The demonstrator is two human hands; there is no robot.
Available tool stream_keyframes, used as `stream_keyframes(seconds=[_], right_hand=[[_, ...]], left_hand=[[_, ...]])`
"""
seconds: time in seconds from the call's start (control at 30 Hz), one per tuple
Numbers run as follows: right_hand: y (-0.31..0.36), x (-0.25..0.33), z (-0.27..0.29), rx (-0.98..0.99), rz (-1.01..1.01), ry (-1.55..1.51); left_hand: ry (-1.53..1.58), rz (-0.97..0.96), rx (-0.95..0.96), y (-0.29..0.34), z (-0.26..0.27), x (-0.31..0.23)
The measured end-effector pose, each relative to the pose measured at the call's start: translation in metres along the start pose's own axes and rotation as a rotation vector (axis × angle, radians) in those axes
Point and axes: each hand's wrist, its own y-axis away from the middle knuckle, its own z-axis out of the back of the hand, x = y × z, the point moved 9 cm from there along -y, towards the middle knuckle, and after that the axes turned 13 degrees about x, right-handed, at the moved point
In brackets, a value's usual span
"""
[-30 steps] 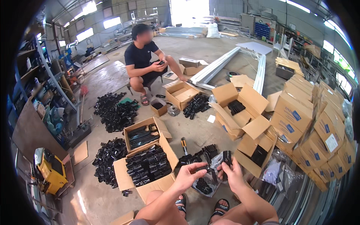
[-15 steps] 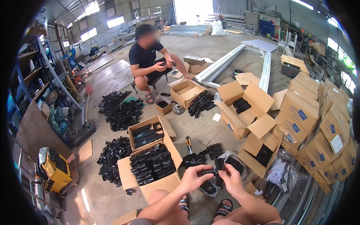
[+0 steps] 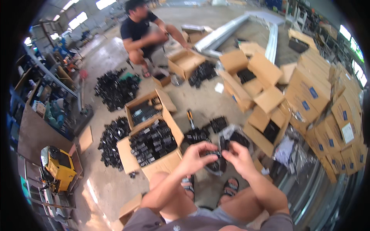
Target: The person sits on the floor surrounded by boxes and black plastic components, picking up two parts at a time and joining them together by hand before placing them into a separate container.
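My left hand [image 3: 195, 157] and my right hand [image 3: 239, 157] meet in front of my knees, fingers pinched at a dark, elongated black plastic part [image 3: 224, 144]. The part stands roughly upright between them, its lower end blending with the dark things behind. Motion blur hides its details. Just beyond my hands, a clear plastic bag [image 3: 231, 131] holds more black pieces. Left of it lies a small pile of black parts [image 3: 197, 135], with an orange-handled tool [image 3: 190, 118] beside it. An open cardboard box [image 3: 178, 133] full of black parts stands to the left of my hands.
Heaps of black parts [image 3: 115, 90] lie on the floor at left. A co-worker [image 3: 140, 34] squats at the far left. Open cartons [image 3: 266, 69] and stacked cartons [image 3: 308, 90] stand at right, a yellow machine [image 3: 59, 169] at left, a white frame [image 3: 227, 32] behind.
The view has tilted down, so the scene sits higher and more of my lap shows. Both hands stay at the black part. The co-worker's raised hands are now blurred.
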Motion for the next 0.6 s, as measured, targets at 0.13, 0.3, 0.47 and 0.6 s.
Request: stream_keyframes(seconds=[0.13,0.3,0.47,0.6], right_hand=[[-0.003,0.001,-0.012,0.057,-0.059,-0.035],[0.0,-0.002,0.0,0.08,-0.027,-0.03],[-0.002,-0.003,0.0,0.07,-0.012,-0.051],[-0.003,-0.001,-0.001,0.109,-0.043,-0.032]], left_hand=[[0.095,0.013,0.0,0.01,0.0,-0.006],[0.133,0.081,0.017,0.004,-0.01,-0.013],[0.043,0.108,-0.009,0.006,-0.001,-0.01],[-0.031,0.196,0.026,0.01,0.003,-0.011]])
